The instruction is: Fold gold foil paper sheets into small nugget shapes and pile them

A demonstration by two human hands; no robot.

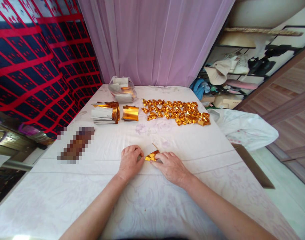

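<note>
A small piece of gold foil paper (151, 156), partly folded, lies between my hands low over the white cloth. A thin strip of it sticks up at its far side. My right hand (173, 167) is closed on its right end, thumb and fingers pinching it. My left hand (131, 162) is curled at its left end, with the thumb and fingertips closed against the edge; what is under those fingers is partly hidden. Beyond my hands lie many folded gold foil pieces (178, 111) in a spread group. To their left stand a gold sheet stack (130, 113) and a larger paper stack (102, 114).
A clear plastic bag (121, 89) of more paper sits at the table's back edge. A blurred-out brown object (76, 145) lies at left. The table cloth (142, 206) has creases. A purple curtain (154, 43) hangs behind; a white bag (244, 128) and shelves (234, 73) are at right.
</note>
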